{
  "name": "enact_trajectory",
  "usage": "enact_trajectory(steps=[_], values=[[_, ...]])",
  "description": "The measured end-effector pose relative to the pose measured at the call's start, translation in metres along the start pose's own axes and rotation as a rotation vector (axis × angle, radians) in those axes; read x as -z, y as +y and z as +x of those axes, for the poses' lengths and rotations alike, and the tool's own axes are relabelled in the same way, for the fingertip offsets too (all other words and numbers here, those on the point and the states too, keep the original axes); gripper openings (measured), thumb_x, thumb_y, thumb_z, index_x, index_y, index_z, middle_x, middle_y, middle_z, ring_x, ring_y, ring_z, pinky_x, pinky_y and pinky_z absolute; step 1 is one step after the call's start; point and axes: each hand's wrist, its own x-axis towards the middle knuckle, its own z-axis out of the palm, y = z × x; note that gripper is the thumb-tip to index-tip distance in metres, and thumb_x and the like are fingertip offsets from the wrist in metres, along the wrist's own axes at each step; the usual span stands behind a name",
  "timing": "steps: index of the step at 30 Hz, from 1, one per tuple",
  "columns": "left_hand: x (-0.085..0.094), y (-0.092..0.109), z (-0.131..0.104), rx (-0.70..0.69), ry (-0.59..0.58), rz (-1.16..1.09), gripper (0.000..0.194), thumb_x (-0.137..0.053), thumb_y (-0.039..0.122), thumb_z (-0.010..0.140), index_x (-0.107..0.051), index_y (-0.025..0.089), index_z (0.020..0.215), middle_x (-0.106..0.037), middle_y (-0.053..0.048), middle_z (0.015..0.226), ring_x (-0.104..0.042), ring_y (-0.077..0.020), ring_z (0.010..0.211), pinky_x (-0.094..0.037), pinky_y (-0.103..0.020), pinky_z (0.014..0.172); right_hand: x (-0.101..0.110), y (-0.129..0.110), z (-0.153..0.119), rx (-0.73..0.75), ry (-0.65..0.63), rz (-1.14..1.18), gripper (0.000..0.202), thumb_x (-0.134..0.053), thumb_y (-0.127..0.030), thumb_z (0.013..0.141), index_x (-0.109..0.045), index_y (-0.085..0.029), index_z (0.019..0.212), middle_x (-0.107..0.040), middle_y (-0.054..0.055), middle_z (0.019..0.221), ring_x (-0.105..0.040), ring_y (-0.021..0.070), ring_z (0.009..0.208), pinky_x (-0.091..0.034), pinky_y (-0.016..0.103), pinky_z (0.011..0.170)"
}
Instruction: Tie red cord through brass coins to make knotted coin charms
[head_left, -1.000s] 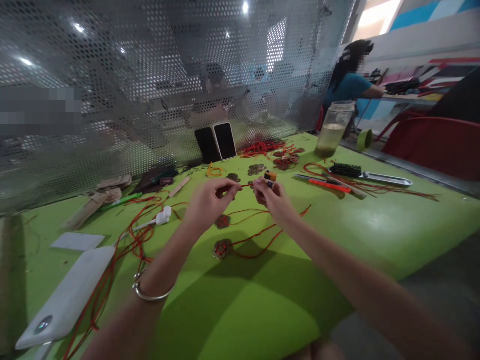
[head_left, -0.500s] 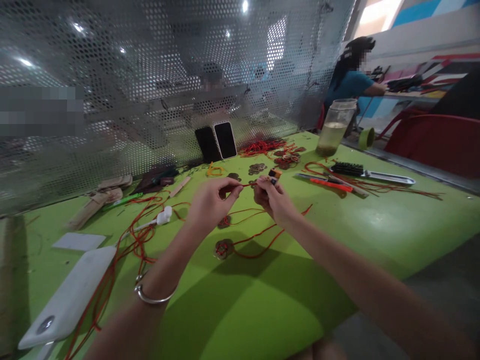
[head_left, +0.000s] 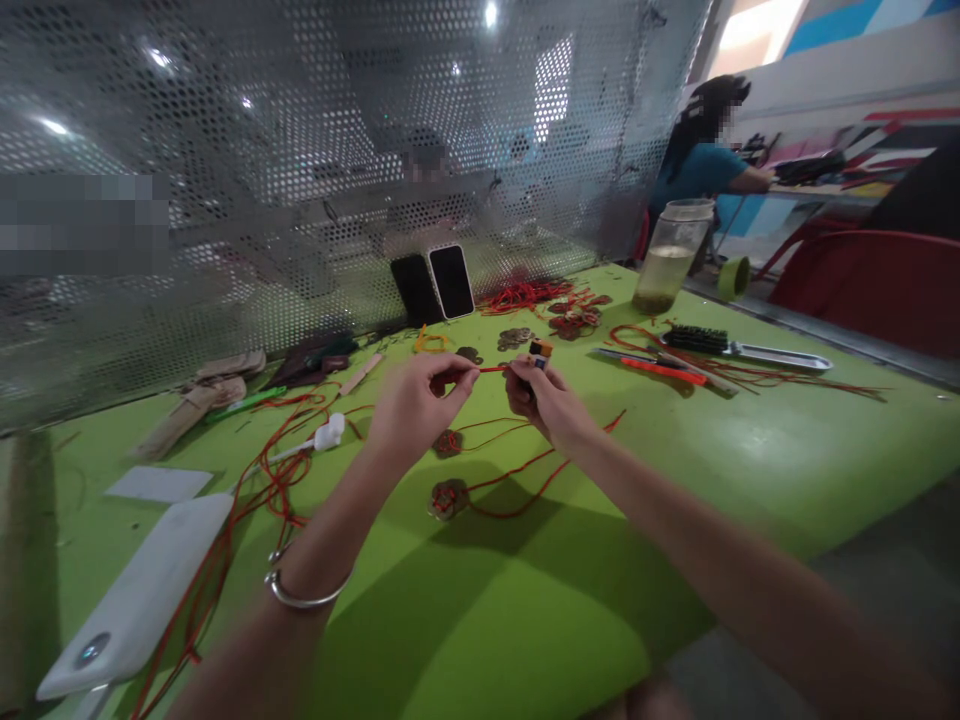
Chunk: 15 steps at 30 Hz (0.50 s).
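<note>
Between my two hands a short red cord (head_left: 493, 370) is stretched level above the green table (head_left: 480, 630). My left hand (head_left: 424, 395) pinches its left end between thumb and finger. The fingers of my right hand (head_left: 541, 392) are closed on the cord's other end and also hold a small dark lighter (head_left: 538, 354) with an orange-yellow end. Beneath the hands lie two coin clusters tied with red cord, one nearer me (head_left: 448, 499) and one farther off (head_left: 448, 442).
Loose red cords (head_left: 281, 470) and a white power bank (head_left: 139, 590) lie left. Behind stand a white-framed phone (head_left: 451, 281) and more coins (head_left: 516, 338). At right are a jar of liquid (head_left: 666, 260), a brush (head_left: 697, 340) and an orange-handled tool (head_left: 664, 371). A person sits beyond.
My left hand has shifted slightly left, and the visible stretch of cord is a little longer. The lighter in my right hand has tilted and moved slightly left.
</note>
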Motion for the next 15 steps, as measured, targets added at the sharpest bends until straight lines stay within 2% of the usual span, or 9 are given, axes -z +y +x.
enact_trajectory(steps=[8, 12, 15], values=[[-0.0011, 0.0003, -0.0002, -0.039, 0.006, 0.016, 0.013, -0.062, 0.028, 0.079, -0.07, 0.018, 0.08, -0.069, 0.0, 0.069, -0.055, -0.0114, 0.056, -0.041, -0.021, 0.053, -0.0014, 0.0005, 0.0009, -0.011, 0.031, -0.027, 0.038, -0.068, -0.045, 0.068, -0.041, -0.02, 0.061, -0.031, -0.008, 0.052, -0.021, 0.0051, 0.044, -0.011, 0.023, 0.043], [-0.0008, -0.0017, 0.0003, -0.028, 0.021, 0.047, 0.014, -0.061, 0.029, 0.079, -0.07, 0.018, 0.079, -0.07, 0.0, 0.07, -0.057, -0.0126, 0.058, -0.042, -0.022, 0.054, -0.002, 0.0036, -0.0034, -0.127, 0.004, -0.055, 0.042, -0.065, -0.054, 0.069, -0.041, -0.02, 0.062, -0.032, -0.008, 0.053, -0.023, 0.0054, 0.044, -0.014, 0.022, 0.042], [0.001, -0.0043, 0.0007, -0.002, 0.029, 0.045, 0.016, -0.06, 0.03, 0.079, -0.07, 0.017, 0.078, -0.07, -0.001, 0.071, -0.059, -0.0135, 0.059, -0.043, -0.023, 0.055, -0.0039, 0.0056, -0.0075, -0.256, -0.003, -0.044, 0.048, -0.053, -0.065, 0.073, -0.042, -0.019, 0.064, -0.034, -0.006, 0.055, -0.025, 0.0063, 0.046, -0.016, 0.02, 0.042]])
